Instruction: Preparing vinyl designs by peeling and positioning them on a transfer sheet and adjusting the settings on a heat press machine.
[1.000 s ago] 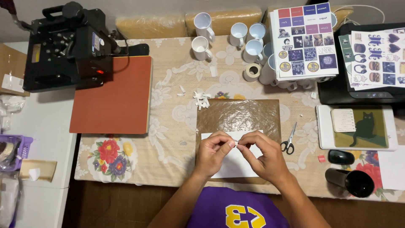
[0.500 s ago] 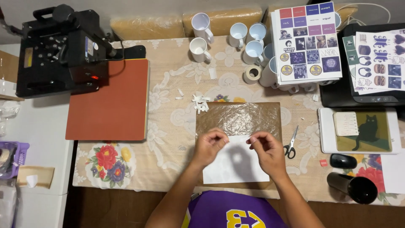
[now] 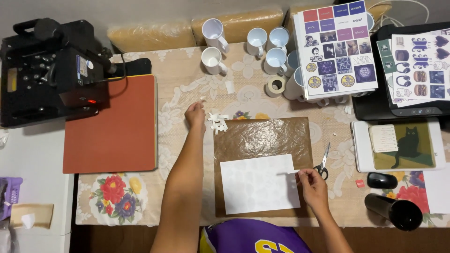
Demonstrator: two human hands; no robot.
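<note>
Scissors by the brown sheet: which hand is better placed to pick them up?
Right, probably. The right hand sits at the white paper's right edge, just beside the scissors, though it pinches a thin strip. The left hand is far across at the white scraps.

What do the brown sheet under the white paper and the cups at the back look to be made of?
Brown rectangular sheet: likely baking-type paper or thin film, semi-glossy, crinkled, catching light. White handled mugs: probably glazed ceramic, smooth with shiny rims. White sheet: matte paper, flat.
</note>
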